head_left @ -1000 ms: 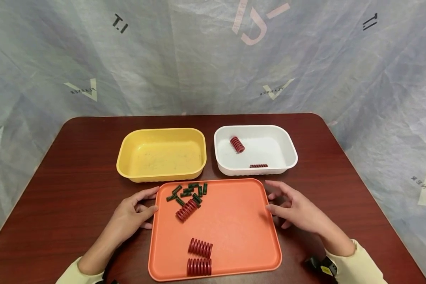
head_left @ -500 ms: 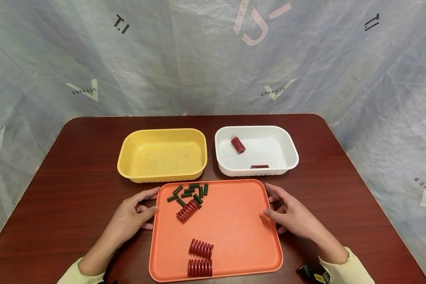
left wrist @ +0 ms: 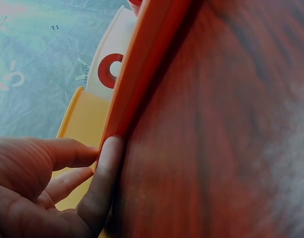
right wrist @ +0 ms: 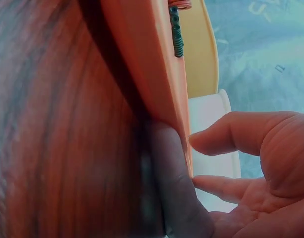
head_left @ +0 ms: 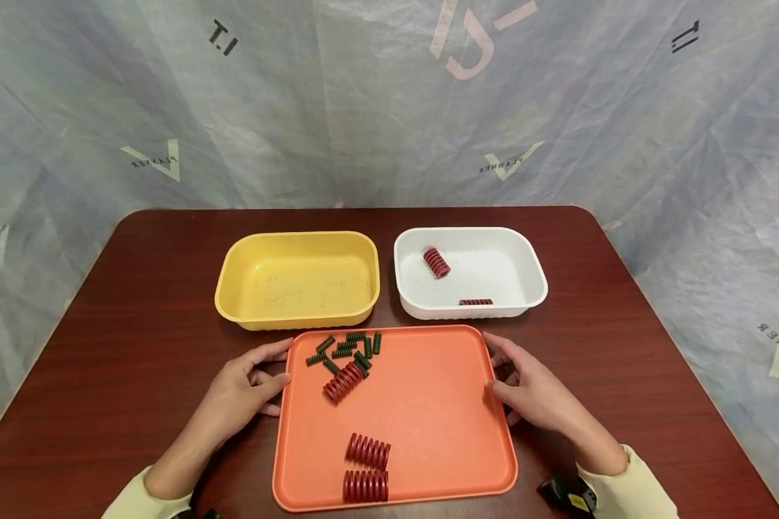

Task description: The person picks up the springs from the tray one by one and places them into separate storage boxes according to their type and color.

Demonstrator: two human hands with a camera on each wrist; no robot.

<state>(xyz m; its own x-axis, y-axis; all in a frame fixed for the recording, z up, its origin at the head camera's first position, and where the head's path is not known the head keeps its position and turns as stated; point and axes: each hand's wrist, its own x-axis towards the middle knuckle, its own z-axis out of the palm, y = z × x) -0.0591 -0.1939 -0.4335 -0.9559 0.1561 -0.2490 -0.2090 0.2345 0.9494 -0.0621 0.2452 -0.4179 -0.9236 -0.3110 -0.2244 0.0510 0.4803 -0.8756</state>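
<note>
An orange tray [head_left: 435, 425] lies on the table between my hands. My left hand [head_left: 236, 393] grips its left edge, thumb at the rim; in the left wrist view a finger [left wrist: 105, 171] presses the outer wall. My right hand [head_left: 535, 386] pinches the right edge the same way, with a finger [right wrist: 169, 163] along the outer side in the right wrist view. Several small dark green springs [head_left: 342, 353] cluster at the tray's far left. A thick red spring [head_left: 342, 382] lies against them, and two more red springs, one [head_left: 367, 452] above the other [head_left: 366, 486], lie near the front edge.
Behind the tray stand a yellow bin [head_left: 298, 317] with nothing in it and a white bin [head_left: 470, 311] holding two red springs [head_left: 436, 263]. All rest on a dark red wooden table [head_left: 104, 346], with a grey printed sheet [head_left: 389, 108] hanging behind.
My right hand has moved left onto the tray's right edge and closed its thumb and fingers on it. My left hand and the springs stay as they were.
</note>
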